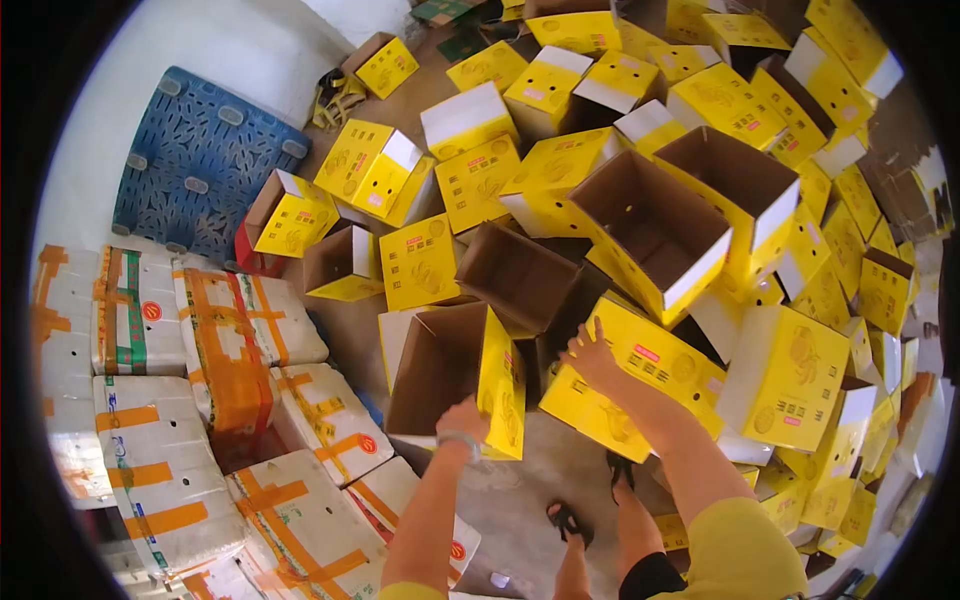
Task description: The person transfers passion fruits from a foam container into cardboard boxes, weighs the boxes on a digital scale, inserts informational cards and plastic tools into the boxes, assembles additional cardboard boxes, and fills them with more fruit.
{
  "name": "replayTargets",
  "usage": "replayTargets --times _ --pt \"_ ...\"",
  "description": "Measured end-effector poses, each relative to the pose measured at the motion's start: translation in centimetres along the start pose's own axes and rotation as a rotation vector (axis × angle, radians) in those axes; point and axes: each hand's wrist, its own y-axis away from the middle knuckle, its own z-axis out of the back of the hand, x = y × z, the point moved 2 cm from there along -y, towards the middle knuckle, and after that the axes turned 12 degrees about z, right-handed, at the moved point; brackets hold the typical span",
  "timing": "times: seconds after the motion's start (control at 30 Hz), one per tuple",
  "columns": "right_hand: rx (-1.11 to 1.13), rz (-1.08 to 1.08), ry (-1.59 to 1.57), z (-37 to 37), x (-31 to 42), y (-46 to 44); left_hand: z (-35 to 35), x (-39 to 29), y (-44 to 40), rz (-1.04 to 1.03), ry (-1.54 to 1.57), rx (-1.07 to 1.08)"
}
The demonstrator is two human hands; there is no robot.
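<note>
My left hand (463,422) is closed over the near rim of an open cardboard box (503,385), yellow outside and brown inside. This box's mouth faces me, and its interior looks bare. My right hand (592,358) lies with fingers spread on the upper left edge of another yellow cardboard box (655,355), printed with a fruit picture and a red label. That box sits tilted beside the first one. Behind both, a brown-sided open box (515,275) rests on the floor. The fingertips of my left hand are partly hidden.
Many yellow and white boxes lie heaped ahead and to the right, among them a large open box (655,230). Taped white foam boxes (170,470) are stacked at left. A blue plastic pallet (205,165) leans on the wall. My sandalled feet stand on the floor (510,510).
</note>
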Motion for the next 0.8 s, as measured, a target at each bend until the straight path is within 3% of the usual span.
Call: replayTargets --times 0.07,0.13,0.2,0.27,0.37,0.47,0.57,0.67,0.7,0.73,0.8 --pt "0.132 0.071 -0.007 -0.8 0.6 -0.5 -2.3 2.0 3.3 0.023 0.021 -0.002" --pt "0.060 0.390 -0.163 -0.8 2.8 3.4 -5.2 4.4 8.0 0.042 0.062 -0.080" --pt "-0.030 0.607 -0.090 1.4 7.0 9.8 -8.6 7.0 12.4 0.047 0.169 0.020" --pt "-0.073 0.836 -0.148 5.0 10.1 14.5 -12.2 8.9 16.9 -0.101 0.335 -0.215" --pt "-0.129 1.019 -0.106 8.5 12.3 16.1 -19.1 10.5 21.9 0.042 0.492 -0.096" --pt "-0.187 1.245 -0.179 7.4 14.5 15.0 -20.7 10.0 23.8 0.292 0.718 0.159" --pt "-0.257 1.408 -0.349 5.1 17.9 12.2 -25.7 11.1 23.2 0.464 0.570 0.174" --pt "-0.126 1.457 -0.302 4.6 19.1 5.7 -29.5 11.9 23.0 0.562 0.795 0.089" --pt "0.080 1.192 -0.509 3.7 17.8 2.7 -31.1 11.7 23.9 0.618 0.857 0.066" --pt "0.127 1.248 -0.514 4.4 16.2 -0.8 -32.6 10.9 24.7 0.678 0.893 0.083" --pt "-0.380 0.259 -0.482 6.0 12.0 -10.3 -34.8 10.2 26.7 0.854 0.970 0.087"
